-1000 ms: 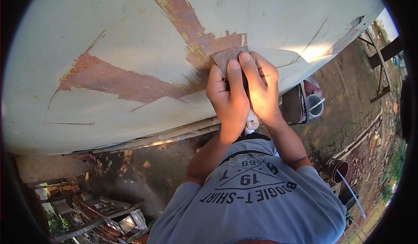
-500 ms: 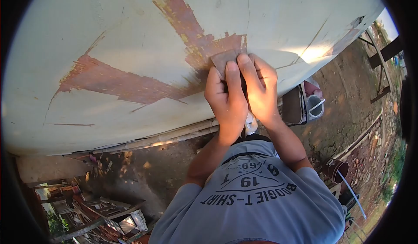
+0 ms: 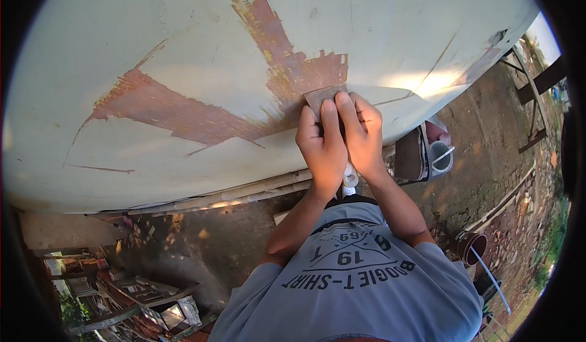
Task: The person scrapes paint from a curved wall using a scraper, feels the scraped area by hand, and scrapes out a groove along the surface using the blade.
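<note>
Both hands pinch a thin, flat, brown-grey scraper blade (image 3: 321, 96) against a large, curved, pale painted surface (image 3: 177, 43). My left hand (image 3: 325, 149) grips its left side, thumb stretched along the near face. On the other side my right hand (image 3: 364, 134) holds it the same way, the two thumbs side by side. The fingers behind the blade are partly hidden. Just beyond its upper edge lies a bared reddish-brown patch (image 3: 305, 70) with ragged yellowish borders. A second bared strip (image 3: 171, 110) runs off to the left.
Bamboo poles (image 3: 244, 188) run below the surface's lower edge. On the ground to the right are a grey bucket (image 3: 441, 157), a dark container (image 3: 410, 156) and a brown bucket (image 3: 469, 244) with a blue stick. Scrap wood (image 3: 137, 302) is piled at lower left.
The hands and blade have shifted slightly down in the view, nearer my body, still against the surface. The camera view has shifted a little too. The grip is unchanged.
</note>
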